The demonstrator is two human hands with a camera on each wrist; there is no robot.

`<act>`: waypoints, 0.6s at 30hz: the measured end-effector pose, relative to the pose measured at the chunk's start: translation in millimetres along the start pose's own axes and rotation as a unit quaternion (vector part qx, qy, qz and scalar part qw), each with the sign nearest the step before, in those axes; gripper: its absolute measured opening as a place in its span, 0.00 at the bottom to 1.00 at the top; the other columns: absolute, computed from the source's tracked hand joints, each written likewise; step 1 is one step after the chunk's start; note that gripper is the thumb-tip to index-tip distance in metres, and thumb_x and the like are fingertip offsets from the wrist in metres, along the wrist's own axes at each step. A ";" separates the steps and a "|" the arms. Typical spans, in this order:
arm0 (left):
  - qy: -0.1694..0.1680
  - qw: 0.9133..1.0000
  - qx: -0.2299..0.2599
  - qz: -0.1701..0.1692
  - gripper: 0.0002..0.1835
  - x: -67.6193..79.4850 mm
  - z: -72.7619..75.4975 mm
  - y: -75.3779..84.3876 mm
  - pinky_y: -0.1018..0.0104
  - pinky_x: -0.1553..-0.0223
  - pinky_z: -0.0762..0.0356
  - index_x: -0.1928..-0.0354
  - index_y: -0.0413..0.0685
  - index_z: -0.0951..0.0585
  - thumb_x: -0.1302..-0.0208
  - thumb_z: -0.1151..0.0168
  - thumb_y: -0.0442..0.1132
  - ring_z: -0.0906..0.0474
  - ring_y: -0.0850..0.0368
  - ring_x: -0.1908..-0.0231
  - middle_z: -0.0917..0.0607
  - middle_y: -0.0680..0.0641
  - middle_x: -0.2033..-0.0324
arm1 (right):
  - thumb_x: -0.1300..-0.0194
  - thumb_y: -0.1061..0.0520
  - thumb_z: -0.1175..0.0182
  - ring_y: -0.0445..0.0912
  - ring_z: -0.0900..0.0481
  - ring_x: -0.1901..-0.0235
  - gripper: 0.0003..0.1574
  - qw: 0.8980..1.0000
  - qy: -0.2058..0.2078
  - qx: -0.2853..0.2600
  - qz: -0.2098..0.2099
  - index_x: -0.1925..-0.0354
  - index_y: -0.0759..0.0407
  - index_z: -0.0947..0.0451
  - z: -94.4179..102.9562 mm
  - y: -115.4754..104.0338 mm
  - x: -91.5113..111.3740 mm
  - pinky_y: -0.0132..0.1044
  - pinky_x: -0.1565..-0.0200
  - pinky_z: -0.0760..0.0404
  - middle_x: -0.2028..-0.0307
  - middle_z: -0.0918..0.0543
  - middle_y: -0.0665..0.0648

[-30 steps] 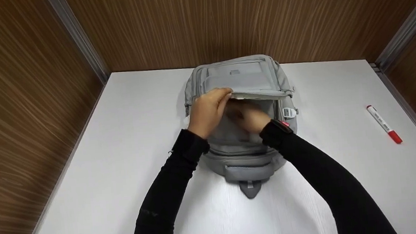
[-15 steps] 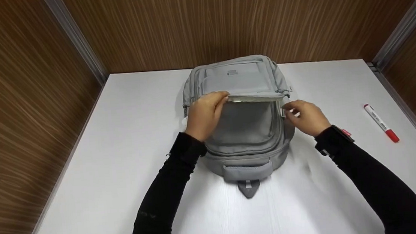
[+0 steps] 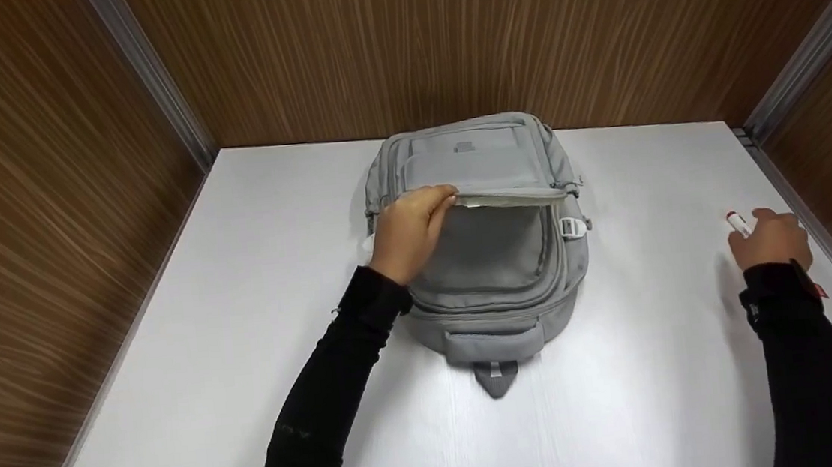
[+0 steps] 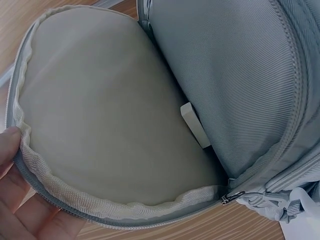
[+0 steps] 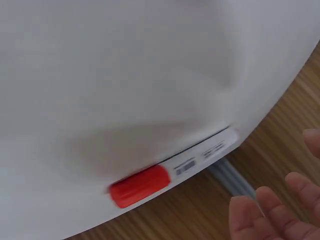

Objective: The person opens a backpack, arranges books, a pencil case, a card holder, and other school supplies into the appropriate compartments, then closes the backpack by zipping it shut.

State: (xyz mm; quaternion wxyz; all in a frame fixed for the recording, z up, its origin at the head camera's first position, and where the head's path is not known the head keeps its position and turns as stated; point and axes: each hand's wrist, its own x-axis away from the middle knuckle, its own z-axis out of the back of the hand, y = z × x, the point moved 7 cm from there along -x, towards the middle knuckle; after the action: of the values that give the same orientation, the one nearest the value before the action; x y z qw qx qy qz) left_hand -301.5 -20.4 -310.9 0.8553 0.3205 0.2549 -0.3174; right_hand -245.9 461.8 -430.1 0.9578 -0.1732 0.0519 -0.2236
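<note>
A grey backpack (image 3: 485,160) lies on the white table with its front pocket unzipped. My left hand (image 3: 410,232) pinches the edge of the pocket's flap (image 4: 100,100) between thumb and fingers and holds it up, showing its cream lining. Down in the pocket, a small white block-shaped thing (image 4: 195,126) sticks out of the fold. At the right side of the table, my right hand (image 3: 772,241) hovers over a white marker with a red cap (image 5: 140,186). Its fingers are spread and apart from the marker in the right wrist view.
Wood-grain panels (image 3: 400,47) stand at the back and both sides of the table (image 3: 272,223). White side buckles (image 3: 574,228) sit on the backpack's flank. A carry handle (image 3: 495,345) and a strap tab (image 3: 497,381) face the front.
My right hand has come out of the pocket, passed the backpack's right side and moved right to the marker. My left hand has kept hold of the flap.
</note>
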 end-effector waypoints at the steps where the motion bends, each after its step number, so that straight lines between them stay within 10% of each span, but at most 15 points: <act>1: -0.003 1.000 0.001 0.001 0.12 0.2 0.3 -0.3 0.69 0.59 0.27 0.61 0.48 0.18 0.37 0.49 0.44 0.22 0.60 0.63 0.17 0.53 0.65 | 0.40 0.56 0.51 0.73 0.37 0.58 0.30 1.000 -0.015 0.012 -0.016 0.45 0.76 0.40 -1.2 6.7 1.6 0.59 0.67 0.32 0.57 0.37 0.81; 8: -0.005 1.000 0.005 0.002 0.11 2.0 0.7 -1.2 0.69 0.59 0.28 0.61 0.49 0.18 0.37 0.48 0.43 0.22 0.60 0.62 0.17 0.53 0.64 | 0.43 0.62 0.55 0.61 0.33 0.76 0.16 0.991 -0.098 0.070 -0.062 0.71 0.80 0.34 -7.0 26.5 22.2 0.45 0.81 0.33 0.76 0.36 0.71; 18: 0.005 1.000 0.004 0.000 0.11 1.9 1.5 -1.8 0.68 0.59 0.27 0.61 0.49 0.18 0.37 0.48 0.44 0.22 0.60 0.62 0.17 0.53 0.65 | 0.46 0.70 0.56 0.52 0.32 0.84 0.10 0.990 -0.094 0.082 -0.062 0.78 0.79 0.33 -9.8 22.0 25.2 0.40 0.85 0.32 0.86 0.31 0.65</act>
State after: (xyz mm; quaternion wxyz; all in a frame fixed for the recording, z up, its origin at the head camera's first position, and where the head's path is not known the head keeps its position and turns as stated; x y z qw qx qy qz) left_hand -301.1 -23.3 -311.9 0.8530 0.3250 0.2577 -0.3169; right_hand -216.1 465.9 -447.6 0.9537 -0.1176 -0.0672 -0.2685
